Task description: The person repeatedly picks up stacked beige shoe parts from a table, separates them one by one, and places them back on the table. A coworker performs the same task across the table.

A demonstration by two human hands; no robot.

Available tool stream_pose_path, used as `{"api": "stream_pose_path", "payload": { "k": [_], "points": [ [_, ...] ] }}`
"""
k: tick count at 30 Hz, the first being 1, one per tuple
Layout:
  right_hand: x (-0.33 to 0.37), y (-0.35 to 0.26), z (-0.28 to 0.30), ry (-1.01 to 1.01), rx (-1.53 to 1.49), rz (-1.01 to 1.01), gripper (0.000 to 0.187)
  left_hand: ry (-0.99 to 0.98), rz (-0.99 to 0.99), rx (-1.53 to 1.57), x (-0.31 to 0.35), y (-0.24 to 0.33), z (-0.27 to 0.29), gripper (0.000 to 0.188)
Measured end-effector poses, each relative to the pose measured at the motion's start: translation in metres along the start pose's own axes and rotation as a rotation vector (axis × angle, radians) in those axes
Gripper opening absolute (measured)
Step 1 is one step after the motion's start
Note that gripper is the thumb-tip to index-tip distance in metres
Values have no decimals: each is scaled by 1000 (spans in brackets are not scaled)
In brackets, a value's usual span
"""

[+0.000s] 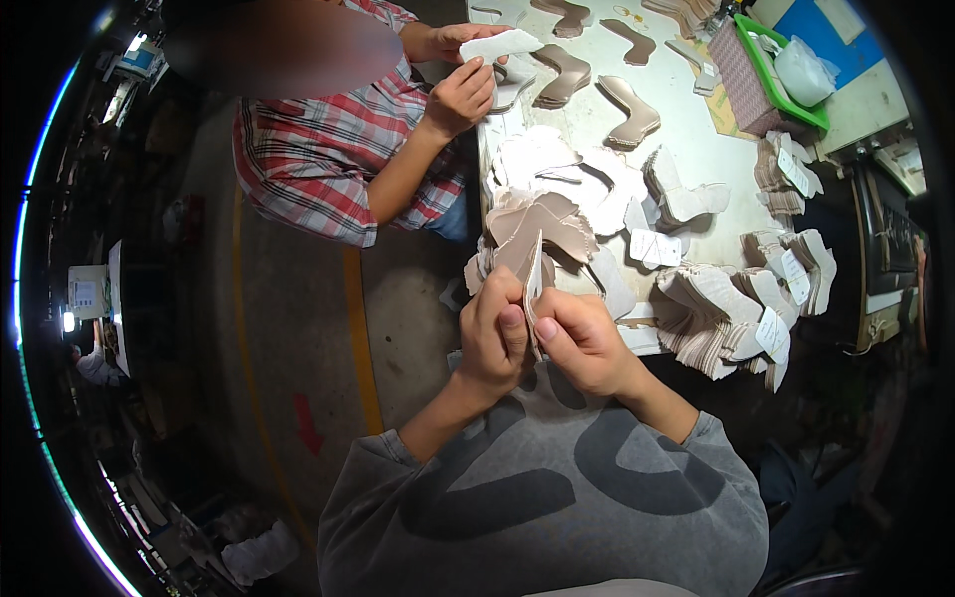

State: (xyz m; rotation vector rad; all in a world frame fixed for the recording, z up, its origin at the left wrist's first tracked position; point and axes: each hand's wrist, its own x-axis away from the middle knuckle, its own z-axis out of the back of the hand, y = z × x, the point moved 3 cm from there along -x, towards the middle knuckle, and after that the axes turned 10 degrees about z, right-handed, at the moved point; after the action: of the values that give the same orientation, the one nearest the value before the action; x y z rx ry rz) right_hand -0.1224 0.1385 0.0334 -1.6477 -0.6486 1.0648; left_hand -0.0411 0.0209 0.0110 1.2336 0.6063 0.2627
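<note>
Close in front of my chest, my left hand and my right hand pinch a thin, pale cut shoe piece between them. It stands nearly edge-on to the view, so its full outline does not show. Just beyond my fingers, a loose heap of beige curved shoe pieces lies at the table's near left corner. White pieces lie behind that heap. Across the corner, another person's hands hold a white cut piece.
The white table carries separate piles of curved pieces. Stacked bundles with white tags line its near right side. A green basket with a plastic bag stands at the far right. Yellow floor lines run on the left.
</note>
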Motion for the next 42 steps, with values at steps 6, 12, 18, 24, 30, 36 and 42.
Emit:
{"api": "stream_pose_path", "payload": {
  "k": [6,12,18,24,30,36,42],
  "points": [
    [-2,-5,1,-10,74,-20,22,54,-26,121,0,0,-5,40],
    [0,-5,4,-36,41,-93,24,-98,23,10,-9,4,-1,52],
    [0,-5,3,-41,-6,-81,21,-95,-1,-9,-11,6,2,53],
    [0,-7,2,-44,10,-68,20,-101,-34,12,-10,7,4,45],
    [1,-10,4,-38,62,-31,19,-151,-50,-12,-13,8,5,44],
    [1,-13,5,-37,54,-17,21,-162,-99,-19,-15,9,4,46],
    [-1,-12,5,-71,15,44,25,-162,-145,38,-15,9,2,47]
  ]
}}
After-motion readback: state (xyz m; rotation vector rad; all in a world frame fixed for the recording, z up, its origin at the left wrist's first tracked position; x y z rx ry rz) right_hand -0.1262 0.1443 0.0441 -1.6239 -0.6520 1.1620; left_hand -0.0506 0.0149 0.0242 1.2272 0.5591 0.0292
